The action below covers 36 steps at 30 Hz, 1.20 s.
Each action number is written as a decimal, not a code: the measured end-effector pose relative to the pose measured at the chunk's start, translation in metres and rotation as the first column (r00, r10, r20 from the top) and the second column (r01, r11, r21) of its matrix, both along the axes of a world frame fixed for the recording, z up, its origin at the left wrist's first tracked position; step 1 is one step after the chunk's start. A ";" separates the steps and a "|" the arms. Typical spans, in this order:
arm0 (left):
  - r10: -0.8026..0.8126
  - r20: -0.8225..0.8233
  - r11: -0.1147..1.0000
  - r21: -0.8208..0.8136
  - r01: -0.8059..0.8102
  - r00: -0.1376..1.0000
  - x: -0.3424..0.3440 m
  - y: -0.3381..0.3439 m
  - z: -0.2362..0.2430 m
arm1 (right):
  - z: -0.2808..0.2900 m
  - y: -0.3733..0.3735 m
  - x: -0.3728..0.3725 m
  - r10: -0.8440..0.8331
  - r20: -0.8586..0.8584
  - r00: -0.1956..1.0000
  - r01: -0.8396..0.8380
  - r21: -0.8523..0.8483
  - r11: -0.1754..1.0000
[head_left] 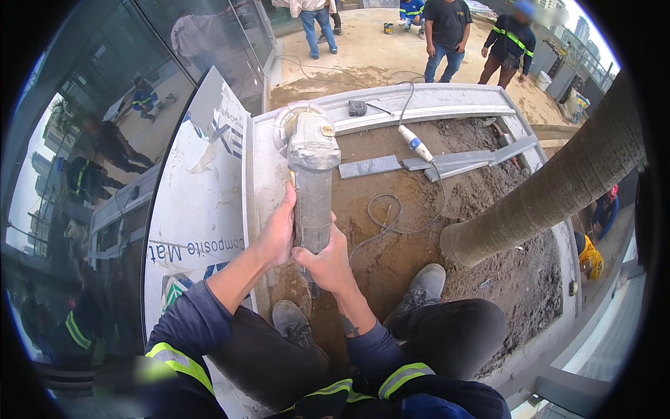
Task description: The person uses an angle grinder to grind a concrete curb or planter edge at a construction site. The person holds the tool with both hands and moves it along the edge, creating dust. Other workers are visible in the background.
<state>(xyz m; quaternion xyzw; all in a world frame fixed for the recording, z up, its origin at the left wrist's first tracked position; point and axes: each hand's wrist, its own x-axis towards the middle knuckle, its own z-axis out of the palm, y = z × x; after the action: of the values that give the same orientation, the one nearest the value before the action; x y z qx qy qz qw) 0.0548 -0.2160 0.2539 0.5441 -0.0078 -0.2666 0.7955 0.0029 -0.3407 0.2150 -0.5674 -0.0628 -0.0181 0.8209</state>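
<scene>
A dusty grey angle grinder (313, 188) is held lengthwise in front of me, its head pointing away. My left hand (280, 227) is closed along the left side of its body, with most of the fingers hidden behind it. Round the rear end of the body my right hand (328, 260) is wrapped, thumb across the top. The grinder's head lies over the pale ledge (266, 143) at the planter's left corner. A clear, ring-like shape (283, 129) shows beside the head; whether it is a guard or a disc I cannot tell.
Grey stone strips (370, 166) lie on the planter's soil, near a cord with a white and blue connector (415, 144). A tape measure (357, 107) sits on the far ledge. A tree trunk (544, 181) leans in from the right. Board-backed glass (199, 181) stands left; several people are beyond.
</scene>
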 end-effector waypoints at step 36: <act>0.063 -0.036 0.995 0.080 -0.060 0.997 0.006 0.003 0.003 | -0.010 0.008 0.010 0.117 -0.091 0.989 -0.105 0.127 0.986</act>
<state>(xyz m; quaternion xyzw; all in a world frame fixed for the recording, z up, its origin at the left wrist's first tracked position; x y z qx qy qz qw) 0.0607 -0.2132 0.2572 0.5697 0.0347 -0.2526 0.7813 0.0131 -0.3324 0.2046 -0.5121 -0.0526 0.0520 0.8558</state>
